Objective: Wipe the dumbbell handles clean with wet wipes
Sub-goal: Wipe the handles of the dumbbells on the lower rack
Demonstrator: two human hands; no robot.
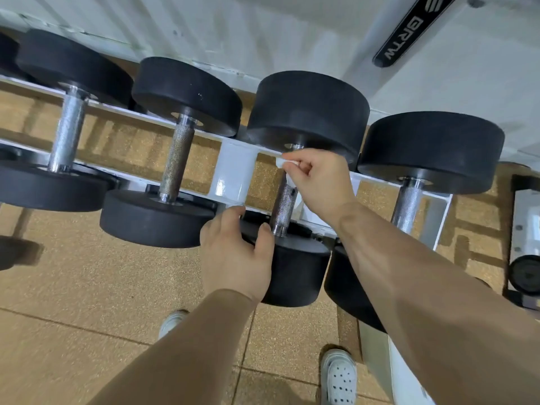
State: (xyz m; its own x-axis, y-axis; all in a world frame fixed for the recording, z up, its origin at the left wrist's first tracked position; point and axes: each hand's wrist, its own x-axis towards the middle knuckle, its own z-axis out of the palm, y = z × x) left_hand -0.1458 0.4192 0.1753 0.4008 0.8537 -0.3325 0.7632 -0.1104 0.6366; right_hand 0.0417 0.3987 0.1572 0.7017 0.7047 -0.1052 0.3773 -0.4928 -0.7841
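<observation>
We see the right hand [318,182] pinching a crumpled white wet wipe [282,162] against the top of the knurled steel handle [284,207] of a dumbbell [306,112] lying across the glossy white metal rack [233,173]. The left hand [236,255] curls fingers and thumb over its near head [295,267], a smooth matte black drum, gripping it.

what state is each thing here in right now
held dumbbell: lies across the rack
handle: near part bare, far end behind the wet wipe
wet wipe: bunched at the handle's far end
right hand: pinches the wet wipe
left hand: grips the held dumbbell's near head
other dumbbells: lie on the rack, untouched
</observation>
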